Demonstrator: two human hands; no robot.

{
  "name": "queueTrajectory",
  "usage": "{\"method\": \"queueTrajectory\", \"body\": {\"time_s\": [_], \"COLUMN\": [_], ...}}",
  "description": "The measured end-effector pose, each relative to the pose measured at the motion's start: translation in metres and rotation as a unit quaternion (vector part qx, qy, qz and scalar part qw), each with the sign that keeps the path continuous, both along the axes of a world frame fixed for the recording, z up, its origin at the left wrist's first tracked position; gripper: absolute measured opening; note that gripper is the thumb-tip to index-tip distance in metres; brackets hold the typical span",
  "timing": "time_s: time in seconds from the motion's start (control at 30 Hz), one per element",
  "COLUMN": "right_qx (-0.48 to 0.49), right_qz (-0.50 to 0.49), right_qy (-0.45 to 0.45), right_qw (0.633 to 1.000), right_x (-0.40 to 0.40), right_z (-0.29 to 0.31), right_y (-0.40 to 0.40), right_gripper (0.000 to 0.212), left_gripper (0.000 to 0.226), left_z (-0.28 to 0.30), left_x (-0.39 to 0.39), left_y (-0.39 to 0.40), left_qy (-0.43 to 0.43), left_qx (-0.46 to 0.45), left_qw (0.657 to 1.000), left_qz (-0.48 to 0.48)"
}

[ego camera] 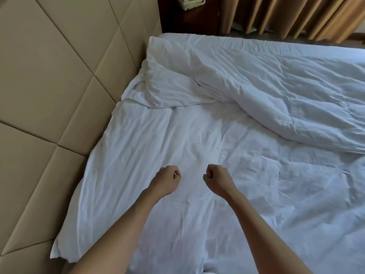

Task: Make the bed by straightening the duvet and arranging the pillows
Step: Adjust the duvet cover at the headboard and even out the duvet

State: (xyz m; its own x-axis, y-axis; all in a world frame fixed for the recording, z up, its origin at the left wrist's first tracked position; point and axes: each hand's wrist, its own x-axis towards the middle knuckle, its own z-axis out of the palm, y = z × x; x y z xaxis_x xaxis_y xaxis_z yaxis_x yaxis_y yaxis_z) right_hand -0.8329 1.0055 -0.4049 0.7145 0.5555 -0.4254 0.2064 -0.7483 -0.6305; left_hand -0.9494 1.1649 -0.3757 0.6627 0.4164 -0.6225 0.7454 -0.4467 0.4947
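Note:
A white, wrinkled duvet (246,155) covers the bed, and a thick fold of it (286,99) is bunched up across the far right. A crumpled white pillow (169,76) lies at the far left against the headboard. My left hand (166,179) and my right hand (217,178) hover side by side over the flat near part of the duvet. Both have their fingers curled into fists, and I see no fabric in either one.
A padded beige headboard (49,86) runs along the left side. A dark nightstand (189,16) with a pale telephone (190,1) stands beyond the bed's far corner. Brown curtains (286,14) hang at the back right.

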Motion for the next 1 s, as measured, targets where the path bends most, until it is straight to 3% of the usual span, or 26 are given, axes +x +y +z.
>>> {"method": "queueTrajectory", "body": {"time_s": [0.2,0.27,0.33,0.4,0.47,0.57,0.63,0.7,0.77,0.83,0.93,1.0], "right_qx": [-0.053,-0.067,-0.095,-0.150,-0.165,-0.157,-0.161,-0.177,-0.188,-0.170,-0.115,-0.081], "right_qz": [0.019,0.046,0.116,0.212,0.268,0.225,0.188,0.205,0.209,0.159,0.096,0.091], "right_qy": [-0.027,-0.046,-0.070,-0.108,-0.135,-0.149,-0.172,-0.213,-0.244,-0.260,-0.299,-0.287], "right_qw": [0.998,0.996,0.986,0.960,0.939,0.950,0.953,0.939,0.928,0.937,0.942,0.950], "right_x": [0.013,0.017,0.023,0.034,0.050,0.087,0.110,0.128,0.148,0.171,0.211,0.223], "right_z": [-0.030,-0.041,-0.057,-0.078,-0.097,-0.123,-0.144,-0.166,-0.190,-0.210,-0.246,-0.270], "right_y": [0.061,0.086,0.112,0.139,0.173,0.225,0.257,0.285,0.305,0.317,0.318,0.316], "right_gripper": [0.030,0.025,0.019,0.059,0.082,0.092,0.117,0.139,0.145,0.133,0.081,0.055], "left_gripper": [0.022,0.025,0.040,0.064,0.081,0.095,0.100,0.109,0.116,0.112,0.094,0.070], "left_z": [-0.040,-0.057,-0.082,-0.106,-0.128,-0.161,-0.189,-0.218,-0.244,-0.265,-0.291,-0.308], "left_x": [0.028,0.043,0.056,0.070,0.088,0.111,0.121,0.134,0.151,0.169,0.196,0.207], "left_y": [0.070,0.096,0.125,0.160,0.199,0.246,0.268,0.290,0.312,0.328,0.337,0.339], "left_qy": [-0.018,-0.025,-0.034,-0.045,-0.033,-0.031,-0.042,-0.096,-0.172,-0.218,-0.222,-0.258], "left_qx": [0.049,0.135,0.242,0.302,0.337,0.330,0.314,0.331,0.352,0.358,0.335,0.323], "left_qw": [0.998,0.980,0.932,0.888,0.863,0.877,0.886,0.881,0.871,0.867,0.896,0.898], "left_qz": [-0.041,-0.142,-0.268,-0.345,-0.374,-0.349,-0.338,-0.324,-0.298,-0.269,-0.189,-0.154]}}
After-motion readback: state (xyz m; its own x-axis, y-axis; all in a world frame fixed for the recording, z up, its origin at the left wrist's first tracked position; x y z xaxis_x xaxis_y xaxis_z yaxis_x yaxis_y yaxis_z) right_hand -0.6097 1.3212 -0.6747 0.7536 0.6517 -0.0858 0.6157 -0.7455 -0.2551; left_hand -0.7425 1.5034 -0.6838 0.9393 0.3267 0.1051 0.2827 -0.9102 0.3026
